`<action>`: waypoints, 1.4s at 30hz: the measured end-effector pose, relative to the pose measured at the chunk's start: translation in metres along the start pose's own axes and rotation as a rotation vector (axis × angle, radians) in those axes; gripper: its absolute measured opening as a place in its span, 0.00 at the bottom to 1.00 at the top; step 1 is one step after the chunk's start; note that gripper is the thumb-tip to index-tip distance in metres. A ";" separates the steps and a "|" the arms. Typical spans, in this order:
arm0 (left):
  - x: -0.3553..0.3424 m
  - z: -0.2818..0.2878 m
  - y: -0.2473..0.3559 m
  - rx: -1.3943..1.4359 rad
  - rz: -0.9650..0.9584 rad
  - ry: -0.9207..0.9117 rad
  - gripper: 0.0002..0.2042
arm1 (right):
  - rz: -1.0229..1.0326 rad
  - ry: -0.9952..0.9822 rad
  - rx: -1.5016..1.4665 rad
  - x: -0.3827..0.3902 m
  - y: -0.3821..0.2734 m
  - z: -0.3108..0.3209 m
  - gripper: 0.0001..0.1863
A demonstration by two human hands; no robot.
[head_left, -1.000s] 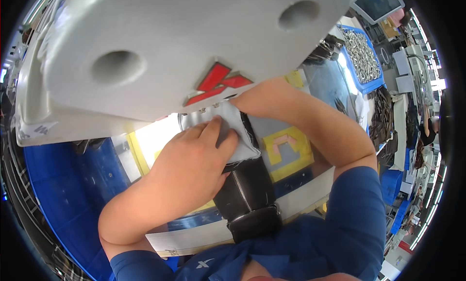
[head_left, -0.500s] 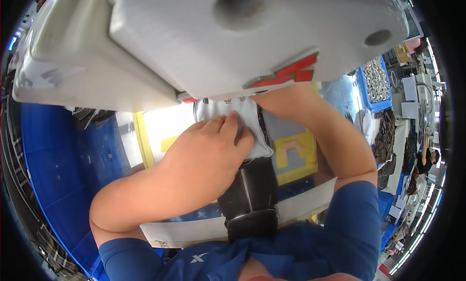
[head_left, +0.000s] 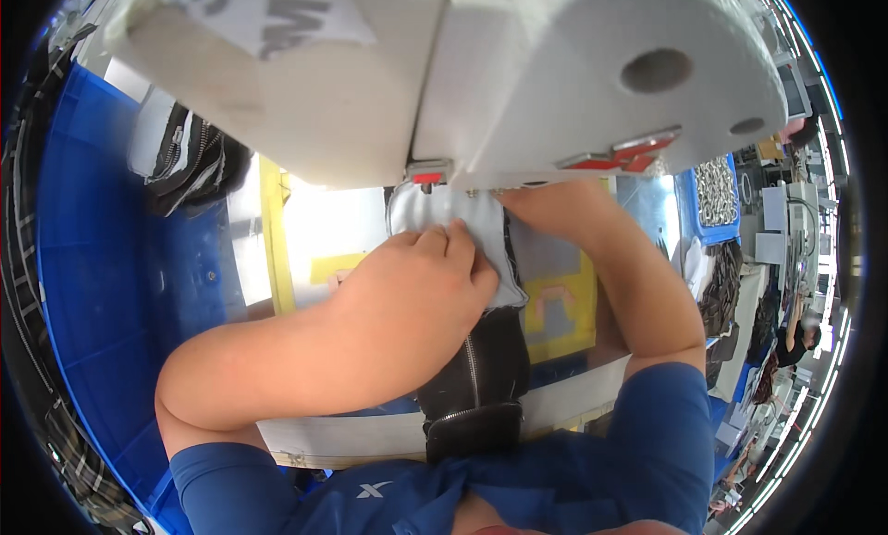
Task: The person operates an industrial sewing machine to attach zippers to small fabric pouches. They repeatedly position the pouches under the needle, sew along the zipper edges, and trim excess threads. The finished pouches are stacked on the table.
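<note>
Under the pale head of a sewing machine [head_left: 518, 91] lies a light grey fabric piece [head_left: 490, 222]. My left hand [head_left: 416, 290] rests on it, fingers bent and thumb apart, the tips pressing the cloth down. At the piece's right edge, my right hand [head_left: 555, 207] reaches beneath the machine head, which hides its fingers; whether it grips the cloth I cannot tell. A black fabric strip with a metal zipper [head_left: 474, 368] runs from the grey piece towards my body, a second zipper crossing it near the end.
A large blue bin [head_left: 102, 258] stands at the left, with dark zippered pieces [head_left: 199, 160] at its far side. Yellow tape [head_left: 583, 336] marks the work surface. To the right are a blue tray of metal parts [head_left: 717, 197] and stacked dark pieces [head_left: 720, 290]. Another person [head_left: 797, 341] is far right.
My view has shifted, so the machine head appears farther right and more of the dark pieces at the left shows. Both hands stay at the grey fabric.
</note>
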State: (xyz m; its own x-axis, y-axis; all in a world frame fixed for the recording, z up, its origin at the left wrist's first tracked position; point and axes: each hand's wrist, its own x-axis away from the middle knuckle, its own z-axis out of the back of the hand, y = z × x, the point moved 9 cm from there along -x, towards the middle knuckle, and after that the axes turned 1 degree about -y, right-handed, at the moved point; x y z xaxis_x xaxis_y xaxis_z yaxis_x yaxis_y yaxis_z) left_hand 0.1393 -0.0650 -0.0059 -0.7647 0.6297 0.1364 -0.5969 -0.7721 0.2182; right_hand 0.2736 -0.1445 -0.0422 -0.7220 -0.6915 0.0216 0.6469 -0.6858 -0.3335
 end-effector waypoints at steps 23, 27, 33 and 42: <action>0.006 0.020 0.043 0.191 -0.232 0.336 0.25 | 0.026 0.100 -0.306 -0.001 0.010 0.036 0.15; 0.026 0.038 0.078 0.185 -0.335 0.494 0.19 | 0.066 0.059 -0.268 -0.007 0.018 0.024 0.16; 0.069 0.001 0.132 0.170 -0.465 0.450 0.16 | -0.046 -0.059 -0.366 0.016 0.010 0.046 0.17; 0.137 -0.067 0.163 0.001 -0.354 0.353 0.17 | 0.201 -0.235 0.034 0.120 -0.046 0.055 0.15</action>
State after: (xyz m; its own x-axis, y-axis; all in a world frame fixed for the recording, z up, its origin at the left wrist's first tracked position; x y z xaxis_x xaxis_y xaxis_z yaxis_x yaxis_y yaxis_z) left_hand -0.0796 -0.1104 -0.0161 -0.5504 0.7859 -0.2818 -0.8349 -0.5157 0.1925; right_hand 0.1708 -0.2083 0.0274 -0.5045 -0.8451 0.1769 0.7817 -0.5341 -0.3219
